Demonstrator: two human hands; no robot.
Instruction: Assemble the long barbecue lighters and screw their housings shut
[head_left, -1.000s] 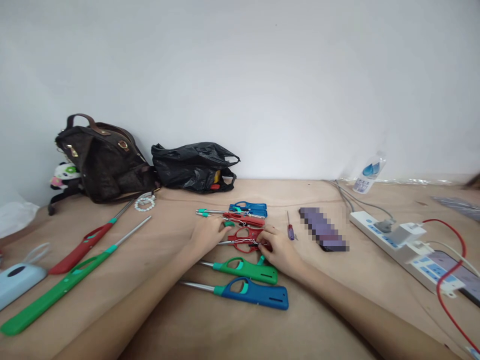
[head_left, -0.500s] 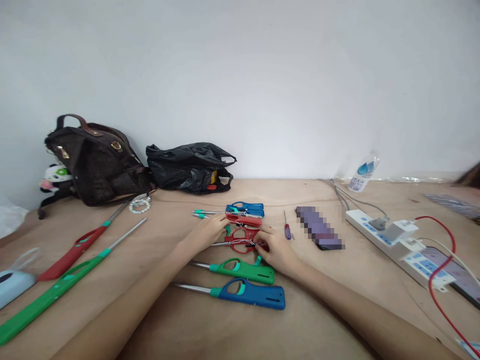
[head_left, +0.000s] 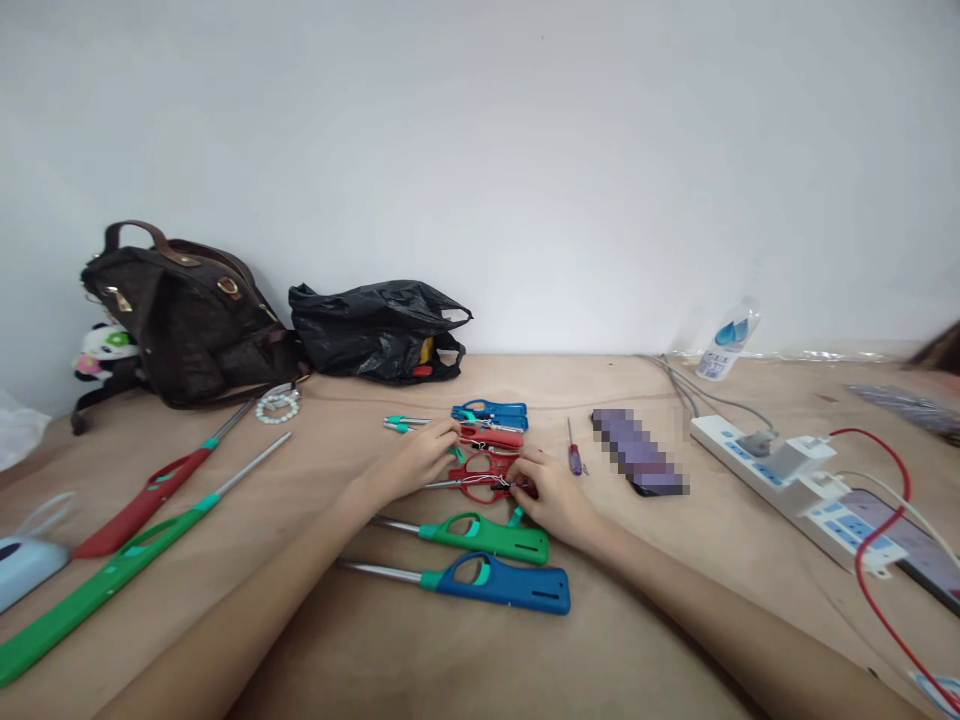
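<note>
An opened red gas lighter with white wires and a small black piece lies between my hands. My right hand has its fingers closed around the rear end of its handle. At the front of the handle, my left hand has bent fingers held together; what its fingertips hold is too small to make out. Just beyond lies a red lighter casing, and past it an opened blue lighter. Nearer to me lie a green lighter and a blue lighter, both whole, with metal tubes pointing left.
A screwdriver and a phone lie right of my hands. A power strip with chargers and a bottle stand further right. Left are a long red lighter, a long green lighter, a backpack and a black plastic bag.
My left hand has shifted slightly right and up along the red lighter parts. My right hand stays on the handle end. The view has tilted a little.
</note>
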